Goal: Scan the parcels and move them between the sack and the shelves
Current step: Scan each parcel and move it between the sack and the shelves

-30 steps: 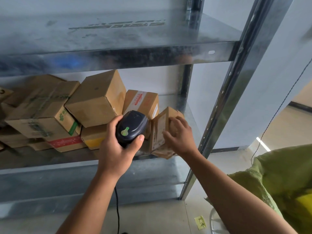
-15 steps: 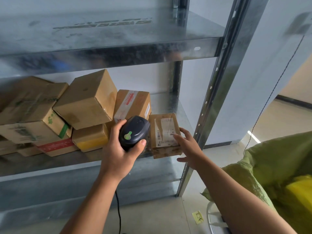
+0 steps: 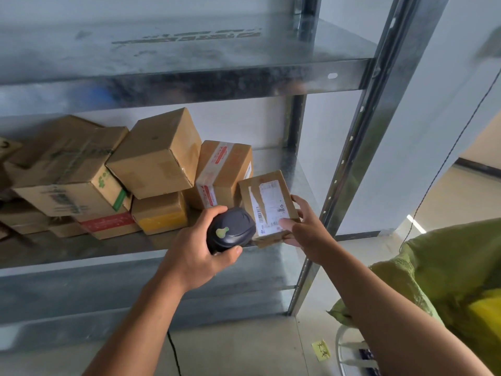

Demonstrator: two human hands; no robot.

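The small parcel [image 3: 267, 202] leans at the shelf's [image 3: 81, 251] front right corner (label towards you), your right hand [image 3: 303, 229] clamped on it, thumb on the label. Your left hand [image 3: 198, 256] is wrapped round the scanner [image 3: 233, 230], just beside the parcel's left edge.

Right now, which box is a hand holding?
The flat box with the white label, rightmost on the shelf; the right hand grips it, the others sit untouched.
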